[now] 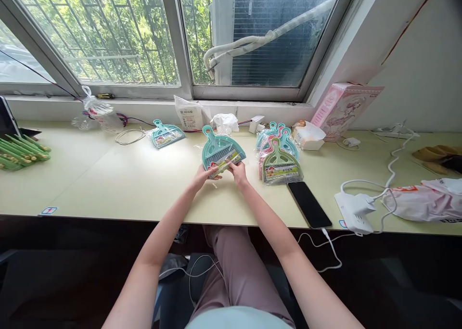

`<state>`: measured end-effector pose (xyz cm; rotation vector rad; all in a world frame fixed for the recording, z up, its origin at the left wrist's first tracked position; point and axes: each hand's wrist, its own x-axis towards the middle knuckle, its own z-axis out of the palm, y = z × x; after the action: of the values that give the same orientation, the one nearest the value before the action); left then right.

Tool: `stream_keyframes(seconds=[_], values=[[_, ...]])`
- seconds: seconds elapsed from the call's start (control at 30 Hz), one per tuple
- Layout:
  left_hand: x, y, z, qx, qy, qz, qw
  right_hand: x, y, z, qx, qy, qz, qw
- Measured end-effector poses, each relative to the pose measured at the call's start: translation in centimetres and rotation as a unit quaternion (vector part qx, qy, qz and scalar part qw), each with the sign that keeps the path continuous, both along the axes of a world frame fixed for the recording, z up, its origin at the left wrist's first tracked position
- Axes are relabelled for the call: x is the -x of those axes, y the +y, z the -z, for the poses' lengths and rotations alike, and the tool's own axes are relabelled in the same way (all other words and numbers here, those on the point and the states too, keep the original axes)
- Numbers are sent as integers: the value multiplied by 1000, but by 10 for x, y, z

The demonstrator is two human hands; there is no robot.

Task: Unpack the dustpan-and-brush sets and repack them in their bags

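Note:
Between my two hands is a teal mini dustpan and brush set [221,148], in clear wrap with a printed label along its lower edge. My left hand [205,176] grips its lower left corner, and my right hand [238,172] pinches the lower right corner. Its handle points away from me. To the right lies a stack of wrapped dustpan sets [281,163] in green, teal and pink, the green one in front. Another teal dustpan set [166,134] lies further back on the left.
A black phone [309,205] on a cable and a white power strip [355,211] lie near the front edge at right. Behind are a tissue pack [308,135], a pink box [348,110] and a plastic package [190,115]. Green sticks [23,152] lie far left.

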<state>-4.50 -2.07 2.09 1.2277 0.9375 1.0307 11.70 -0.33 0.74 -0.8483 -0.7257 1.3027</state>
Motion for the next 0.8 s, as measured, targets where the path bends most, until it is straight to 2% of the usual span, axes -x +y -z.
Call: stream_keyframes(seconds=[0.1, 0.17, 0.37, 0.43, 0.47, 0.5, 0.53, 0.6, 0.67, 0.7, 0.73, 0.8], values=[[2, -2, -1, -16, 20, 6, 1000, -1, -3, -1, -7, -20, 3, 1000], [2, -2, -1, -29, 15, -20, 999, 1, -3, 0, -3, -27, -3, 1000], [10, 5, -3, -32, -47, -94, 994, 3, 0, -4, 27, -78, -96, 992], [18, 8, -8, -47, -78, -111, 990, 0, -4, -9, -6, -145, -95, 985], [24, 9, -10, -54, -95, -126, 986, -2, -7, -12, -44, -198, -68, 977], [30, 11, -13, -59, -110, -142, 982, -4, -11, -15, -94, -262, -24, 960], [38, 12, -15, -61, -123, -160, 978, -6, -16, -18, -148, -335, 31, 930], [53, 14, -17, -41, -133, -181, 974, -10, -23, -22, -238, -479, 133, 834], [65, 14, -17, 8, -126, -171, 977, -13, -27, -25, -284, -583, 188, 737], [68, 14, -16, 30, -120, -161, 979, -15, -27, -26, -297, -612, 200, 705], [70, 14, -15, 50, -112, -147, 981, -17, -27, -26, -310, -626, 206, 685], [70, 12, -13, 78, -92, -119, 986, -21, -23, -26, -338, -620, 199, 680]])
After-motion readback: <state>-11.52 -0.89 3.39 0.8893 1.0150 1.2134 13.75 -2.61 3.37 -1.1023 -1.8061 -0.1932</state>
